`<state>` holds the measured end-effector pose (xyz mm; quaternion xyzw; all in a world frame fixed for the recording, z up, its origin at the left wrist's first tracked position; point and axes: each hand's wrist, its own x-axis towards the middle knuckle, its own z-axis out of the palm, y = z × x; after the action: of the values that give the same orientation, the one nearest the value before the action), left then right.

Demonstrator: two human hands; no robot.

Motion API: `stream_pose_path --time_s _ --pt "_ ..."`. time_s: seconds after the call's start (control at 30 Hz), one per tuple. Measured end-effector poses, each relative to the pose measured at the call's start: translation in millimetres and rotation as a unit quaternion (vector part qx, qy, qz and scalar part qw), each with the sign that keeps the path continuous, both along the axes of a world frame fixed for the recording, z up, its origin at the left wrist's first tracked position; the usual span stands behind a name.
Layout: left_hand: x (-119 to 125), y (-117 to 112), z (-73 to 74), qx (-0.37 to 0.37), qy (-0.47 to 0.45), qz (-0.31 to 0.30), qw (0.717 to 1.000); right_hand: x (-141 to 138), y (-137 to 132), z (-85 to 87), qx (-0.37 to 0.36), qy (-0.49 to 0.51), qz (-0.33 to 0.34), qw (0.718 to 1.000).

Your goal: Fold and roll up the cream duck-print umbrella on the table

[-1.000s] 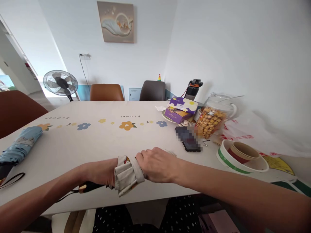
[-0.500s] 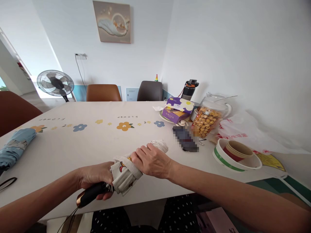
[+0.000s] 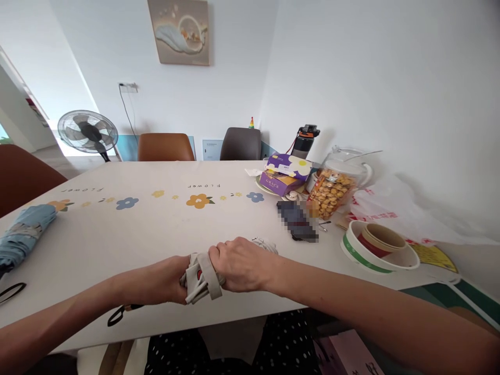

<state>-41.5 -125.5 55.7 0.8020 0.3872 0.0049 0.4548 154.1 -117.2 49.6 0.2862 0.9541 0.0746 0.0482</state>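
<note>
A folded cream umbrella (image 3: 201, 280) with a printed pattern lies across my two hands above the near part of the table. My left hand (image 3: 172, 278) is wrapped round its lower end, by the handle. My right hand (image 3: 242, 264) grips the cloth further along, and the crumpled far end of the canopy shows past the knuckles. A cream strap crosses the cloth between my hands. Most of the dark handle is hidden by my left hand and wrist; its copper-coloured end and black wrist loop (image 3: 116, 315) show below the forearm.
A folded blue umbrella (image 3: 27, 234) lies at the table's left edge. On the right stand a snack jar (image 3: 332, 192), purple boxes (image 3: 283, 182), a pixelated dark object (image 3: 297, 221), paper bowls (image 3: 353, 252), a plastic bag (image 3: 406, 208) and a black bottle (image 3: 304, 140).
My left hand has shifted to cover the handle and lower canopy, and the handle has turned mostly out of sight. My right hand has closed tighter round the cloth, slightly lower.
</note>
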Motion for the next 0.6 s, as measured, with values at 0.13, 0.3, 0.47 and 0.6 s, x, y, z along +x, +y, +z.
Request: stream_pose_path --time_s 0.13,0.3,0.47,0.6 --pt "-2.3 5.2 -6.0 0.137 0.067 -0.014 0.988 -0.1 9.0 -0.2 -0.012 0.025 -0.024 0.999" --pt "-9.1 18.5 -28.0 0.284 0.163 -0.032 0.944 -2.1 18.1 -14.0 0.017 0.023 -0.053 0.998" --pt "-3.6 28.2 -35.4 0.359 0.200 0.014 0.912 1.2 32.4 -32.9 0.179 0.004 -0.031 0.983" --pt "2.6 30.8 -17.0 0.228 0.131 0.026 0.965 8.3 40.0 -46.0 0.262 0.015 0.002 0.965"
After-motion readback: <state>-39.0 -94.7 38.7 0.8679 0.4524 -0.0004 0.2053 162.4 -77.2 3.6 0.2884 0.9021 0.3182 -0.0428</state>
